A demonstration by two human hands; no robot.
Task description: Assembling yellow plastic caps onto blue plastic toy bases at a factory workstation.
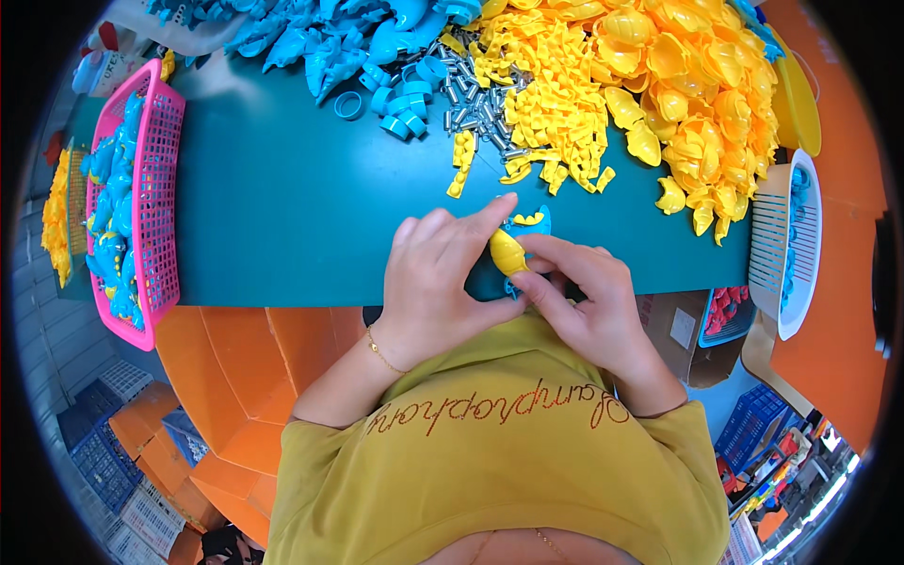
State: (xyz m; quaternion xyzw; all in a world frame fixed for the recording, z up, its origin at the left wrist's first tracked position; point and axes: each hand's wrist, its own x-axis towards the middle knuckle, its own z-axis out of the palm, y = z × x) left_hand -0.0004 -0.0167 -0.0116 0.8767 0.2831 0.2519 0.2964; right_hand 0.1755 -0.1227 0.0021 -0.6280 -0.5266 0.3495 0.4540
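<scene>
Near the table's front edge, my two hands meet around a small blue-and-yellow plastic toy piece [537, 222]. A glossy yellow shell [507, 251] shows between them, set against the blue part, which has a small yellow strip inside. My right hand [593, 292] pinches the shell's lower end between thumb and fingers. My left hand [435, 264] is closed around the toy's left side, its index finger stretched along the top and its thumb below. The palms and fingers hide much of the blue part, so how the pieces join cannot be seen.
Beyond my hands, a green tabletop [273, 198] bears piles of blue parts [330, 47], metal cylinders [466, 99], small yellow strips [556, 104] and yellow shells [716, 122]. A pink basket [165, 198] of blue-and-yellow pieces stands left; a white basket [767, 226] stands right.
</scene>
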